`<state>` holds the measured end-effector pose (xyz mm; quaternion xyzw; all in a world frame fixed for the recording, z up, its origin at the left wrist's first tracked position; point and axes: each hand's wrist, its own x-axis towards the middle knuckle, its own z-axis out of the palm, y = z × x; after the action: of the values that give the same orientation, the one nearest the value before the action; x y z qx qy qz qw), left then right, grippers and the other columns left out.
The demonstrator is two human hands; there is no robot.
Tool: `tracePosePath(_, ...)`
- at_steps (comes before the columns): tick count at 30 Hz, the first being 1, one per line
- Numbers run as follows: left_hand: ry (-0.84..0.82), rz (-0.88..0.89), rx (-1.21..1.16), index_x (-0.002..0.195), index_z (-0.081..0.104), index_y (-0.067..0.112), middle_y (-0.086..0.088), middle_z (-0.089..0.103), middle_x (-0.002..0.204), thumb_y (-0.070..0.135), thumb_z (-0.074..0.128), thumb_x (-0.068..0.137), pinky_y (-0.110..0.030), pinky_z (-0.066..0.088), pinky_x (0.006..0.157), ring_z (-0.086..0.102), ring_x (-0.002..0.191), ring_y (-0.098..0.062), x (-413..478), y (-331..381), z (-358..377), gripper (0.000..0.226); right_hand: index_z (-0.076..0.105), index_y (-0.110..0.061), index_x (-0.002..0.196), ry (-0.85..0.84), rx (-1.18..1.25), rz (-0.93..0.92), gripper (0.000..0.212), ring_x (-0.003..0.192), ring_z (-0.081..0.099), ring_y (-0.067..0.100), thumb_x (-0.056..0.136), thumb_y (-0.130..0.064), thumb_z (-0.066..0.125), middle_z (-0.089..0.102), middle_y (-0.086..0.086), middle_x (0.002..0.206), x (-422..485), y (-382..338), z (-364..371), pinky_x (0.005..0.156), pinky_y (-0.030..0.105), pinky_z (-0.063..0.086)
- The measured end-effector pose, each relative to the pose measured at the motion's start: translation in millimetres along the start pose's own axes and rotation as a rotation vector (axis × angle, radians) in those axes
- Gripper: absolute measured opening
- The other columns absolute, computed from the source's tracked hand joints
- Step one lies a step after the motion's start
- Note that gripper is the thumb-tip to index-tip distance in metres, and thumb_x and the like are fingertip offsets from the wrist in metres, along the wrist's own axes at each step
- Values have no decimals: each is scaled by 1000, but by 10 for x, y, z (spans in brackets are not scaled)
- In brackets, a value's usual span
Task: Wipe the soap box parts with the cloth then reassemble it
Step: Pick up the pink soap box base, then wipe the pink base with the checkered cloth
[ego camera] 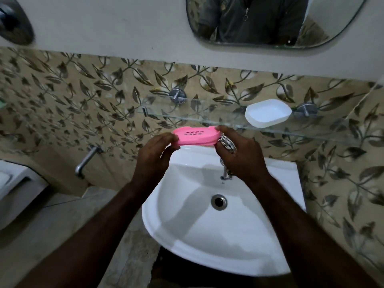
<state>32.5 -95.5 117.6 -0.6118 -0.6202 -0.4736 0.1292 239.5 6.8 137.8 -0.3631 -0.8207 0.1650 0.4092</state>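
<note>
Head-worn view, close, downward over the sink

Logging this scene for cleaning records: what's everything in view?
sink: one, white, bottom centre
glass shelf: one, clear, on wall above sink
white soap box shell: one, white, on glass shelf
pink soap tray: one, pink, over sink
cloth: one, grey-white, against tray's right end
tap: one, metal, sink's back edge, partly hidden
wall spout: one, metal, left of sink
mirror: one, dark-rimmed, top of view
left hand: one, pinches tray's left end
right hand: one, holds tray's right end and cloth
</note>
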Motion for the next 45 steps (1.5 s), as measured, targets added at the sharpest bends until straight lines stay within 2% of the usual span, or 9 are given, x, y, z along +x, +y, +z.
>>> tracePosePath(6, -191, -180, -79, 110, 68, 2, -12, 72, 103, 0, 74, 81, -37, 52, 90, 64, 93, -15, 36, 41, 17, 30, 65, -25, 115, -59, 27, 66, 38, 79, 70, 30, 82, -41, 57, 75, 5, 82, -8, 17, -16, 70, 41, 55)
tracePosePath(11, -271, -214, -134, 148, 33, 10, -7, 46, 145, 29, 75, 83, -33, 35, 111, 44, 134, -23, 0, 136, 0, 80, 61, -28, 113, -98, 74, 49, 35, 77, 70, 27, 82, -44, 58, 74, 3, 81, -29, 28, -59, 70, 41, 55)
tracePosePath(16, -283, -117, -147, 131, 57, 4, -11, 55, 139, 45, 59, 84, -51, 33, 113, 42, 138, -26, 92, 228, -70, 63, 65, -26, 113, -65, -64, -117, 34, 85, 70, 25, 83, -40, 63, 76, -1, 91, -58, 32, -135, 68, 36, 55)
tracePosePath(21, -445, -123, -156, 127, 62, 9, -9, 67, 123, 60, 51, 84, -44, 41, 107, 62, 115, -24, 167, 281, -89, 67, 67, -22, 114, -42, -123, -230, 34, 89, 71, 24, 83, -35, 65, 75, -2, 100, -113, 58, -180, 66, 34, 56)
tracePosePath(25, -497, -70, -214, 129, 60, 18, 10, 60, 133, 55, 47, 89, -29, 42, 103, 53, 124, -2, 187, 341, -55, 56, 67, -21, 113, -66, -171, -258, 34, 88, 70, 24, 85, -39, 61, 75, -2, 99, -115, 90, -219, 64, 32, 55)
tracePosePath(29, -500, -77, -115, 142, 47, 12, -7, 48, 148, 60, 45, 86, -34, 28, 116, 39, 140, -17, 109, 305, -15, 73, 68, -22, 114, -63, -163, -226, 35, 88, 71, 23, 84, -40, 62, 75, 0, 102, -124, 135, -256, 65, 33, 56)
tracePosePath(33, -741, -156, -181, 131, 59, 23, 6, 69, 119, 68, 48, 81, -32, 49, 92, 62, 103, -9, 84, 307, 14, 68, 66, -24, 115, -139, -156, -205, 34, 87, 70, 24, 86, -41, 60, 74, -2, 101, -120, 163, -251, 65, 34, 55)
tracePosePath(38, -585, -341, -350, 131, 59, 15, -2, 64, 126, 55, 53, 83, -18, 48, 86, 59, 103, 7, 127, 267, 84, 63, 66, -28, 112, -313, 6, -68, 29, 80, 69, 16, 84, -36, 72, 74, -7, 91, -77, 137, -236, 69, 32, 53)
tracePosePath(45, -778, -554, -751, 104, 72, 44, 22, 73, 99, 59, 44, 90, -9, 45, 80, 64, 92, 5, 199, 181, 95, 35, 68, -30, 102, -436, 386, 148, 18, 60, 71, 9, 85, -24, 69, 74, 0, 72, 129, 11, -268, 58, 27, 55)
